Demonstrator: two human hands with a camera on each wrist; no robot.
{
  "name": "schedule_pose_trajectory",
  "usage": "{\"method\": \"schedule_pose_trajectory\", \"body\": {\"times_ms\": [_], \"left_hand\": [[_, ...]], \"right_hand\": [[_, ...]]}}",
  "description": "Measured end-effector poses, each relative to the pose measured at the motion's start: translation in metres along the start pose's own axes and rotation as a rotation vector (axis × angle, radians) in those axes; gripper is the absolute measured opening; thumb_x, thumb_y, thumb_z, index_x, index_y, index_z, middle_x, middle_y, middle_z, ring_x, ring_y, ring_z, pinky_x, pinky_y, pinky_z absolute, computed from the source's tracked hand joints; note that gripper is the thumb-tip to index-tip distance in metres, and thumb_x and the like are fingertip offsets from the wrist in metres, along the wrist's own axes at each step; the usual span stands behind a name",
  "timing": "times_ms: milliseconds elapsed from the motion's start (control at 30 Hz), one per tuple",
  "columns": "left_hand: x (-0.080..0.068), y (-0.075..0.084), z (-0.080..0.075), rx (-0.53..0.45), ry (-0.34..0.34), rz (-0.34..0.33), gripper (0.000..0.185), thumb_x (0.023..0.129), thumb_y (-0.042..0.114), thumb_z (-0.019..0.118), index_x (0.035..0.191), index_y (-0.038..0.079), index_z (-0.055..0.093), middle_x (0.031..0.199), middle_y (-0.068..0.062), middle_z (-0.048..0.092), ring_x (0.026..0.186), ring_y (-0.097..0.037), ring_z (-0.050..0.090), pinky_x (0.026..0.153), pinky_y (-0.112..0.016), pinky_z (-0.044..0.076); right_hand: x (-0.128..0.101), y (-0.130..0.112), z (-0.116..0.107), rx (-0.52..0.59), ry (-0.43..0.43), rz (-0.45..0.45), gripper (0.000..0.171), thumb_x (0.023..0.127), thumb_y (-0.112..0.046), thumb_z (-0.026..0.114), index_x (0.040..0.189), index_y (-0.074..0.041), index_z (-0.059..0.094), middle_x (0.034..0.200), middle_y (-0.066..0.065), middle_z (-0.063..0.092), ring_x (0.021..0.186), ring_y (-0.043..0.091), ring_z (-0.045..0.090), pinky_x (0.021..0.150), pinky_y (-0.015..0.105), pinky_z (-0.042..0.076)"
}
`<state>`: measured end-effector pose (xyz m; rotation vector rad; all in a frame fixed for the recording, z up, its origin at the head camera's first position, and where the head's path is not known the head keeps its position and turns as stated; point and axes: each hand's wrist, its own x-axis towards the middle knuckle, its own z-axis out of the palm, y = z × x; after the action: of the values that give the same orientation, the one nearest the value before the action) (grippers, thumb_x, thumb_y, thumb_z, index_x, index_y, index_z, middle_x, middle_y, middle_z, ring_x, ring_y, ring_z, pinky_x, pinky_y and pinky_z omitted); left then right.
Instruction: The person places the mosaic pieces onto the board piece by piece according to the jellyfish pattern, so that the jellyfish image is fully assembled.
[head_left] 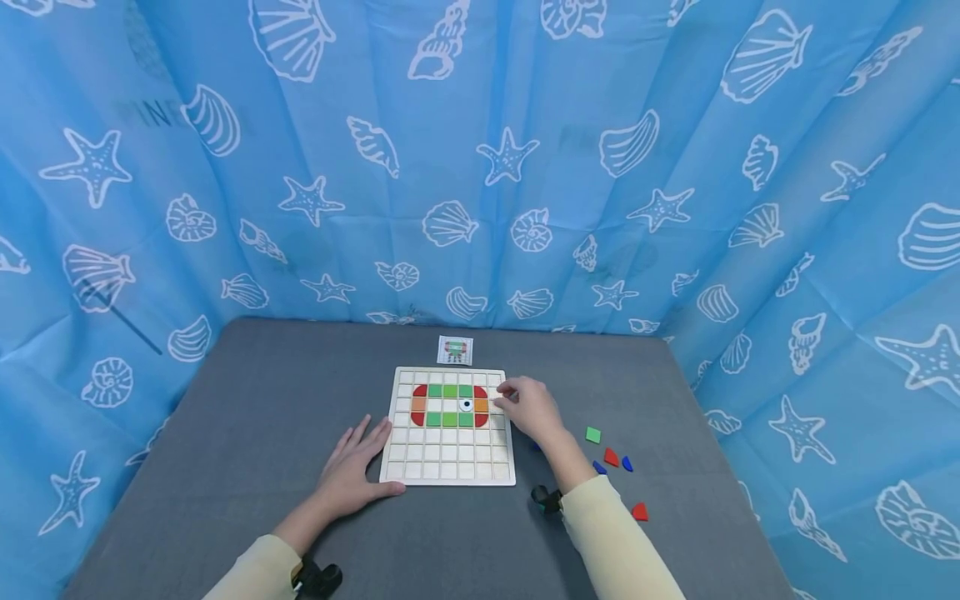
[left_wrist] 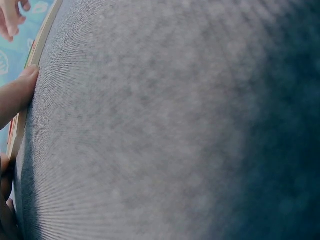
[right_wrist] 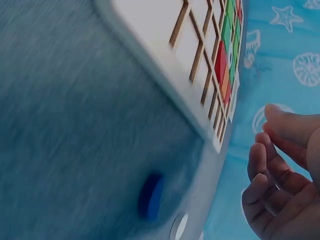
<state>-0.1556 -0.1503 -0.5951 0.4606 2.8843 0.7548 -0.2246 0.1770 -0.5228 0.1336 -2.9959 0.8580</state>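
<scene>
A square wooden grid board (head_left: 450, 458) lies on the table with red, green and orange tiles (head_left: 450, 392) set in its upper cells. A round white eye piece with a dark centre (head_left: 467, 406) sits among them. Against the board's left edge and lower-left corner rests my left hand (head_left: 352, 475), fingers spread. My right hand (head_left: 531, 407) hovers at the board's right side, fingers loosely bent. In the right wrist view its thumb (right_wrist: 287, 122) and index finger come close together, and no piece shows between them.
A small picture card (head_left: 454, 351) lies beyond the board. To the right are scattered a green square (head_left: 593, 435), red pieces (head_left: 611, 457) and blue pieces (head_left: 627, 463). A blue piece (right_wrist: 151, 196) and a white disc (right_wrist: 179, 226) lie beside the board. A shell-print curtain (head_left: 450, 225) hangs behind.
</scene>
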Motion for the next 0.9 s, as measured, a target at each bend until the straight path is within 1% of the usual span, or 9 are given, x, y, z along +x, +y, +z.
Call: {"method": "schedule_pose_trajectory", "body": {"times_ms": [200, 300, 400, 500, 567, 633, 733, 800, 900], "left_hand": [[0.000, 0.002, -0.002, -0.009, 0.001, 0.003, 0.116, 0.073, 0.078, 0.069, 0.159, 0.011, 0.030, 0.166, -0.005, 0.030, 0.156, -0.037, 0.013, 0.123, -0.059, 0.011], [-0.001, 0.002, -0.001, -0.015, 0.012, 0.004, 0.115, 0.073, 0.078, 0.070, 0.159, 0.011, 0.031, 0.165, -0.006, 0.031, 0.156, -0.038, 0.014, 0.123, -0.059, 0.011], [-0.002, 0.001, -0.001, -0.015, 0.018, 0.004, 0.116, 0.073, 0.077, 0.071, 0.159, 0.011, 0.032, 0.165, -0.006, 0.032, 0.155, -0.038, 0.015, 0.123, -0.060, 0.011], [-0.002, 0.001, -0.002, -0.014, 0.013, -0.003, 0.116, 0.073, 0.078, 0.070, 0.159, 0.012, 0.031, 0.165, -0.006, 0.032, 0.156, -0.038, 0.014, 0.123, -0.060, 0.011], [-0.002, 0.001, -0.002, -0.012, 0.007, -0.004, 0.116, 0.073, 0.078, 0.069, 0.159, 0.011, 0.030, 0.165, -0.006, 0.031, 0.156, -0.038, 0.014, 0.123, -0.060, 0.012], [-0.002, 0.001, -0.002, -0.011, 0.002, -0.007, 0.116, 0.073, 0.079, 0.069, 0.159, 0.012, 0.030, 0.165, -0.006, 0.031, 0.156, -0.037, 0.013, 0.123, -0.060, 0.011], [-0.002, 0.001, -0.002, -0.017, 0.006, 0.000, 0.115, 0.073, 0.078, 0.069, 0.159, 0.012, 0.031, 0.165, -0.006, 0.031, 0.156, -0.038, 0.014, 0.123, -0.060, 0.012], [-0.002, 0.001, -0.001, -0.027, 0.014, 0.005, 0.115, 0.073, 0.077, 0.070, 0.159, 0.011, 0.031, 0.165, -0.006, 0.032, 0.156, -0.038, 0.014, 0.123, -0.060, 0.012], [-0.003, 0.001, -0.001, -0.040, 0.020, 0.003, 0.114, 0.073, 0.075, 0.072, 0.159, 0.012, 0.032, 0.165, -0.006, 0.032, 0.155, -0.038, 0.015, 0.123, -0.059, 0.011]], "right_hand": [[-0.006, 0.021, -0.008, -0.032, 0.050, 0.052, 0.019, 0.090, -0.018, 0.077, 0.108, -0.012, 0.076, 0.101, 0.003, 0.071, 0.089, 0.020, 0.066, 0.077, 0.040, 0.057], [-0.007, 0.035, -0.010, -0.101, 0.060, 0.086, 0.020, 0.090, -0.017, 0.078, 0.109, -0.012, 0.076, 0.103, 0.005, 0.070, 0.091, 0.023, 0.066, 0.078, 0.043, 0.056], [-0.008, 0.048, -0.012, -0.178, 0.060, 0.118, 0.023, 0.088, -0.016, 0.079, 0.110, -0.010, 0.076, 0.105, 0.010, 0.068, 0.094, 0.027, 0.065, 0.081, 0.046, 0.056], [-0.008, 0.055, -0.015, -0.212, 0.035, 0.131, 0.026, 0.086, -0.015, 0.081, 0.109, -0.006, 0.075, 0.104, 0.015, 0.065, 0.094, 0.031, 0.063, 0.082, 0.048, 0.054], [-0.009, 0.058, -0.016, -0.213, 0.017, 0.123, 0.025, 0.085, -0.013, 0.081, 0.107, -0.004, 0.075, 0.101, 0.016, 0.066, 0.093, 0.032, 0.063, 0.082, 0.048, 0.054], [-0.009, 0.060, -0.016, -0.204, 0.002, 0.119, 0.021, 0.086, -0.013, 0.080, 0.103, -0.003, 0.075, 0.097, 0.015, 0.067, 0.092, 0.031, 0.063, 0.081, 0.048, 0.054], [-0.010, 0.063, -0.015, -0.178, 0.006, 0.116, 0.013, 0.089, -0.013, 0.077, 0.097, -0.002, 0.075, 0.092, 0.013, 0.069, 0.086, 0.028, 0.064, 0.078, 0.046, 0.055], [-0.011, 0.066, -0.014, -0.141, 0.021, 0.119, 0.012, 0.093, -0.013, 0.073, 0.096, -0.002, 0.075, 0.092, 0.012, 0.071, 0.083, 0.026, 0.064, 0.075, 0.044, 0.055], [-0.012, 0.070, -0.015, -0.053, 0.040, 0.135, 0.016, 0.097, -0.014, 0.067, 0.102, -0.002, 0.076, 0.096, 0.013, 0.073, 0.080, 0.024, 0.065, 0.071, 0.041, 0.055]]}}
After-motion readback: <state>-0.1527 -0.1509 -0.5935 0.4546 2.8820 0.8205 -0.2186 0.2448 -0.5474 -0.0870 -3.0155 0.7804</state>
